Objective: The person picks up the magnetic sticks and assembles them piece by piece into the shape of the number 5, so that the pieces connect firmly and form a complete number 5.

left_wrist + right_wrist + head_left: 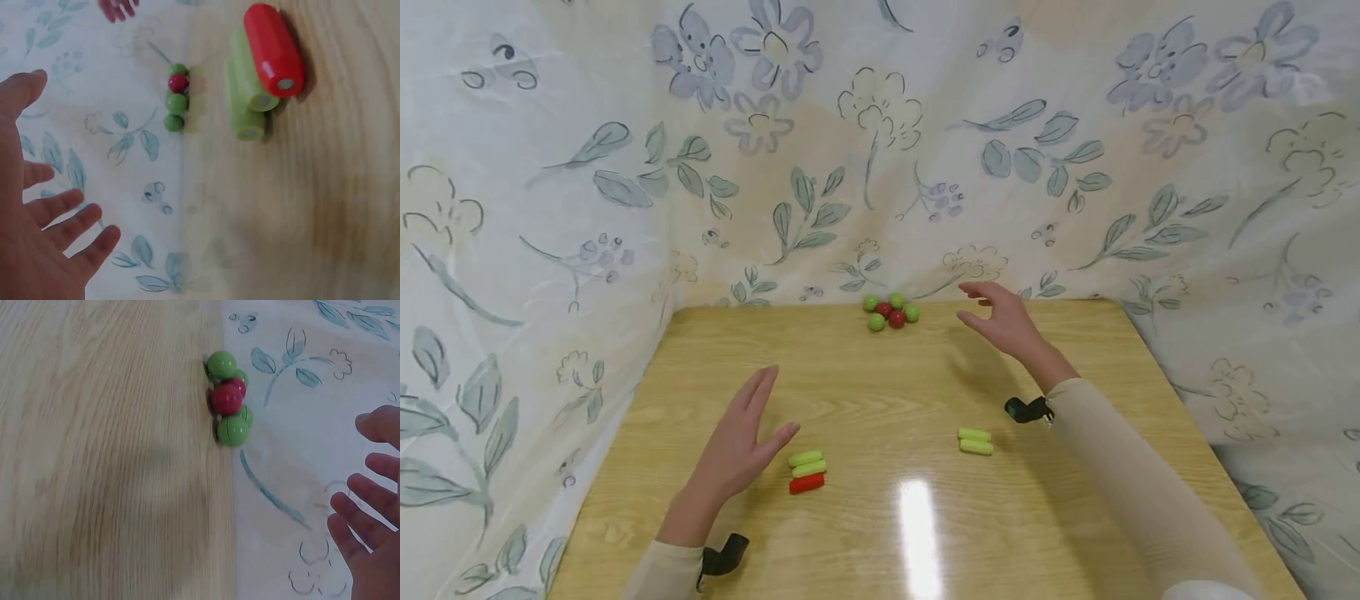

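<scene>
My left hand (733,454) hovers over the left part of the table, fingers extended and thumb spread, holding nothing. Just to its right lie two light green rods (807,464) and a red rod (807,483) side by side; the left wrist view shows metallic dots on the ends of the red rod (275,53) and green rods (247,94). Above the back right of the table, my right hand (1006,323) is empty too, its fingers loosely bent. Left of it, red balls (897,319) and green balls (876,322) cluster at the table's back edge.
Two more light green rods (975,442) lie right of the table's middle. Floral cloth (880,167) hangs behind and beside the wooden table (865,392). A black wrist device (1026,409) sticks out beside the right wrist, another black device (726,556) beside the left.
</scene>
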Action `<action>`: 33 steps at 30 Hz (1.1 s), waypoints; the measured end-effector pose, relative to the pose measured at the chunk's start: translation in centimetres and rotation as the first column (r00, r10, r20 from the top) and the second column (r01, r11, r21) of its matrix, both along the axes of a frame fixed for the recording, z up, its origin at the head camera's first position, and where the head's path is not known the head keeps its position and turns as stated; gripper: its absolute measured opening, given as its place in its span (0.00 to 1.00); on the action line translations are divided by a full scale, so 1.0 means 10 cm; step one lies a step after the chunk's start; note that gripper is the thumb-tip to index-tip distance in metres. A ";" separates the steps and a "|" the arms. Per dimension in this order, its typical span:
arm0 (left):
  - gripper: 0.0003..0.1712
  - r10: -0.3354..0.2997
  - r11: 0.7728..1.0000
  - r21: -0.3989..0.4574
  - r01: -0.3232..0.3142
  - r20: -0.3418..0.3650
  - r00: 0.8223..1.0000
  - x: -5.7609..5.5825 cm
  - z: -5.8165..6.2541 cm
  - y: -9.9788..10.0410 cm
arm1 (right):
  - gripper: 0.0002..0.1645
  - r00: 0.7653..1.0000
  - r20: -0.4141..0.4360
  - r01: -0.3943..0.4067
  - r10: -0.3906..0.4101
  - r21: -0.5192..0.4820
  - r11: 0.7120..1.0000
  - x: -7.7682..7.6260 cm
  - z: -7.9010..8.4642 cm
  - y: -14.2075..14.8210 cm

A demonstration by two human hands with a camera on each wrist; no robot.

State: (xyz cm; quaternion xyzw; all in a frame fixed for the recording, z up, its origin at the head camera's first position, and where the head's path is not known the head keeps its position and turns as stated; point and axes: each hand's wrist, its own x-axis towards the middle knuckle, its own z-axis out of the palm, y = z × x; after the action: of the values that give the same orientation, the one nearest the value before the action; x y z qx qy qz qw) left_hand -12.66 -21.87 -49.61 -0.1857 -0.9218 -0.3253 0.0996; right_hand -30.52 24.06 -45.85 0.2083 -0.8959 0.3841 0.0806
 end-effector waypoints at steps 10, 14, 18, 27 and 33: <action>0.42 0.003 0.988 0.150 -0.019 0.103 0.995 0.07 -0.18 0.06 | 0.33 0.988 0.141 -0.065 0.060 0.032 0.997 -0.33 -0.12 -0.35; 0.37 -0.016 0.979 0.203 -0.007 0.111 0.994 0.07 -0.25 0.06 | 0.32 0.981 0.182 -0.074 0.065 0.040 0.996 -0.44 -0.19 -0.42; 0.33 -0.029 0.973 0.229 -0.001 0.126 0.992 0.06 -0.32 0.05 | 0.32 0.980 0.194 -0.070 0.052 0.084 0.994 -0.54 -0.27 -0.48; 0.29 -0.040 0.973 0.232 0.002 0.160 0.986 0.05 -0.43 0.04 | 0.32 0.970 0.244 -0.034 0.003 0.124 0.992 -0.64 -0.39 -0.57; 0.28 -0.035 0.968 0.249 -0.015 0.193 0.981 0.05 -0.44 0.06 | 0.30 0.968 0.251 -0.044 0.002 0.162 0.986 -0.73 -0.44 -0.63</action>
State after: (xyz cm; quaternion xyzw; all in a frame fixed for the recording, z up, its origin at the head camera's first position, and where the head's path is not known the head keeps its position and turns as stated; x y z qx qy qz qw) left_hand -12.12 -21.25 -54.05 -0.1435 -0.8779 -0.4558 0.0293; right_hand -37.78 17.79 -50.22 0.1746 -0.9253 0.3321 -0.0550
